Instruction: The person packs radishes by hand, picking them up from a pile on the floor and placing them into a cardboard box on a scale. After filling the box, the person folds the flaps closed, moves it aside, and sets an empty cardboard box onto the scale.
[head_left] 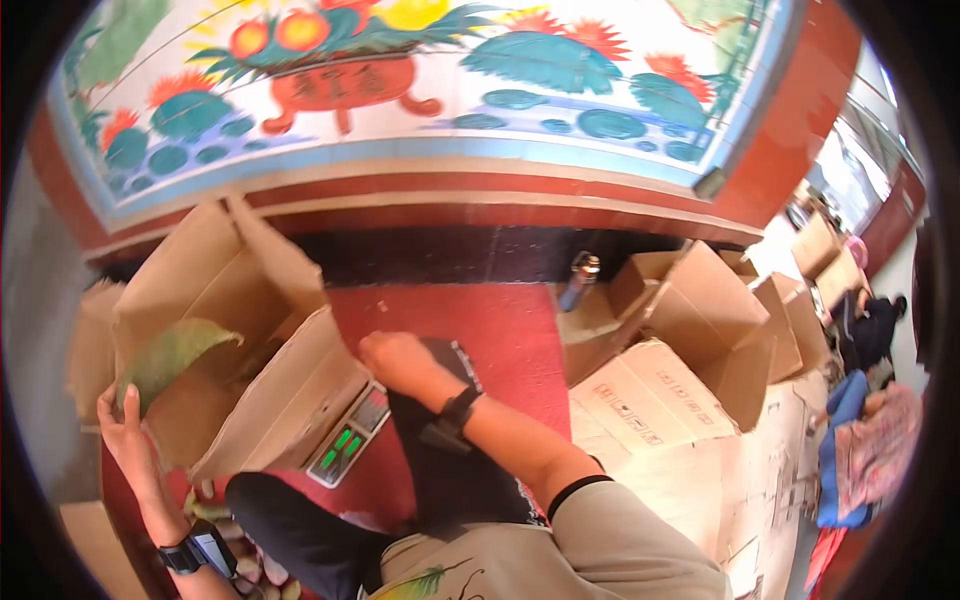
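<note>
My left hand (128, 432) is at the near left corner of an open cardboard box (265, 405). Its fingers hold the lower end of a broad green leaf (180, 360), which slants up across the box opening. My right hand (402, 368) is closed beyond the top end of a digital scale (350, 432), to the right of the box. I cannot tell whether anything is inside its curled fingers. Green digits glow on the scale's display, and the box flap leans beside it. Dark straps circle both wrists.
Several greenish and pinkish pieces (272, 572) lie by my left leg. Opened cardboard boxes (705, 320) and flattened cardboard (690, 485) spread to the right. A metal-topped bottle (578, 282) stands by the painted wall (480, 165). At far right sits a person (868, 450).
</note>
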